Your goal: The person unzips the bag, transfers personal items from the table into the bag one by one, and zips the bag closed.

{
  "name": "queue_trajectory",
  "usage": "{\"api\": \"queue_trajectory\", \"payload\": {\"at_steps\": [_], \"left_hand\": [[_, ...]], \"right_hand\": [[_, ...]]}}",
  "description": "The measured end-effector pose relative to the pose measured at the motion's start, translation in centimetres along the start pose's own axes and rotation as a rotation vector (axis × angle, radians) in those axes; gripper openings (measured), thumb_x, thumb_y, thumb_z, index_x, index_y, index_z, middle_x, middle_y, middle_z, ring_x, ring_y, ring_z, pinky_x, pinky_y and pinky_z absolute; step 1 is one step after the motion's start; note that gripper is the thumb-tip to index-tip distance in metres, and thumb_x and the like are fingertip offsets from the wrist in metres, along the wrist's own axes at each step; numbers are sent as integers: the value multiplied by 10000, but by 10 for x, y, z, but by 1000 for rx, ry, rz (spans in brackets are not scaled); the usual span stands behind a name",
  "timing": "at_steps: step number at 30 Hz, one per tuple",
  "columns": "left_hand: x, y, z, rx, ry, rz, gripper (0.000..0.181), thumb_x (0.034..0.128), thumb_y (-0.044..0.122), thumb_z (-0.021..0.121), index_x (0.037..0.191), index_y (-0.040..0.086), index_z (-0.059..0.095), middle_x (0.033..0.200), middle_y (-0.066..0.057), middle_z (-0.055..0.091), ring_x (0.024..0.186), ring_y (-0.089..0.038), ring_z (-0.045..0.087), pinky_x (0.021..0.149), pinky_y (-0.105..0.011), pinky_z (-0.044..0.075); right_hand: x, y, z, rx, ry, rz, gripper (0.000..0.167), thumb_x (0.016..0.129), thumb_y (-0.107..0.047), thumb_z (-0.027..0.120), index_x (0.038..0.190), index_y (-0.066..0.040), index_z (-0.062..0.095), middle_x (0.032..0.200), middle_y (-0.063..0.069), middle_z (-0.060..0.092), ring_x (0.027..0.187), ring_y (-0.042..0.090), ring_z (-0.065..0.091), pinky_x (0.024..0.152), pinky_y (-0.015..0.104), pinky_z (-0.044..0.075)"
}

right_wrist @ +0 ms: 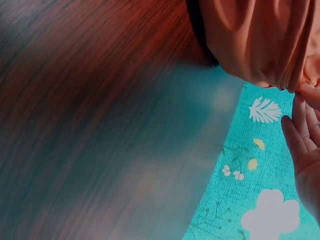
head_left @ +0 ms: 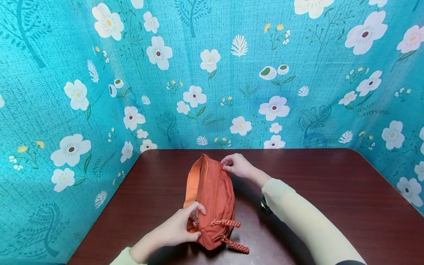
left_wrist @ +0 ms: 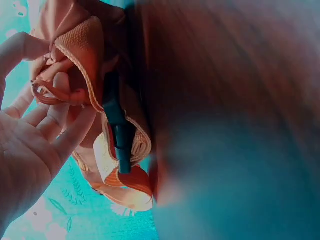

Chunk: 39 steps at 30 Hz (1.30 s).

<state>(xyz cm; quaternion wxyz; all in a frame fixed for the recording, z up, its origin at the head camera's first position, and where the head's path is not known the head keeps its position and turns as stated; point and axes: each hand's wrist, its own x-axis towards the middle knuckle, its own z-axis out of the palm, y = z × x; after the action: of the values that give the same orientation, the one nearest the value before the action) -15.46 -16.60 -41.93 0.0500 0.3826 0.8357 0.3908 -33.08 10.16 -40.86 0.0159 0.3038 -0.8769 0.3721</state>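
Observation:
An orange-red waist bag [head_left: 212,191] stands lengthwise on the table, its zipped top facing up. At its near end, my left hand [head_left: 179,226] grips the fabric between thumb and fingers. My right hand [head_left: 239,166] pinches the far end's corner with thumb and fingertips. Two braided zipper pulls [head_left: 231,223] hang off the near right side. Along the left side runs a wide orange strap [head_left: 192,184]. The left wrist view shows a black buckle [left_wrist: 120,132] on the folded strap, beside my left fingers. In the right wrist view, gathered bag fabric [right_wrist: 255,40] meets my right fingertips.
The dark reddish-brown table [head_left: 298,173] has rounded far corners. A teal floral cloth [head_left: 232,81] hangs behind it and along both sides. A small dark object [head_left: 265,205] shows beneath the right sleeve.

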Motion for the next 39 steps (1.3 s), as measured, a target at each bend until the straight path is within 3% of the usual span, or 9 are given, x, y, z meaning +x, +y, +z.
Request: {"api": "queue_trajectory", "payload": {"at_steps": [5, 9, 16, 24, 35, 39], "left_hand": [[2, -2, -1, -52, -12, -6, 506, 742, -34, 742, 1104, 219, 496, 768, 87, 554, 705, -74, 538, 593, -215, 465], [5, -1, -4, -86, -19, -17, 494, 746, -70, 701, 1101, 210, 503, 793, 90, 572, 728, -96, 561, 646, -264, 506], [11, -5, -13, -25, 8, -29, 474, 754, -50, 683, 1111, 220, 526, 841, 99, 578, 767, -121, 563, 731, -302, 494], [19, -18, -20, 5, 40, -19, 477, 769, -84, 667, 1139, 203, 580, 901, 71, 595, 758, -178, 557, 583, -292, 453], [34, -30, -27, -41, 81, -77, 462, 810, -70, 698, 1195, 165, 594, 1006, 30, 641, 834, -217, 580, 620, -380, 463], [43, -35, -30, -42, 85, -88, 453, 822, -80, 684, 1193, 167, 607, 1030, 49, 651, 871, -168, 589, 690, -384, 478]], "right_hand": [[-10, 4, -9, -3, 16, 30, 78, 864, -50, 722, 940, -47, 736, 784, -16, 683, 686, 102, 613, 634, 268, 516], [-21, 8, -17, -10, 65, 11, 67, 860, -51, 726, 925, -53, 743, 790, -12, 693, 694, 102, 619, 642, 277, 515], [-44, 16, -33, -1, 159, -9, 61, 853, -28, 725, 908, -42, 746, 819, 15, 712, 738, 116, 650, 667, 292, 524], [-78, 21, -44, 7, 223, 50, 84, 846, -27, 736, 927, -43, 747, 846, 34, 714, 772, 159, 674, 722, 358, 556], [-123, 14, -49, -66, 378, 135, 96, 825, -35, 760, 918, -56, 748, 820, 30, 714, 703, 143, 646, 642, 255, 533], [-140, 8, -50, -93, 429, 153, 102, 820, -33, 762, 917, -60, 749, 820, 29, 716, 695, 142, 636, 622, 246, 519]]}}
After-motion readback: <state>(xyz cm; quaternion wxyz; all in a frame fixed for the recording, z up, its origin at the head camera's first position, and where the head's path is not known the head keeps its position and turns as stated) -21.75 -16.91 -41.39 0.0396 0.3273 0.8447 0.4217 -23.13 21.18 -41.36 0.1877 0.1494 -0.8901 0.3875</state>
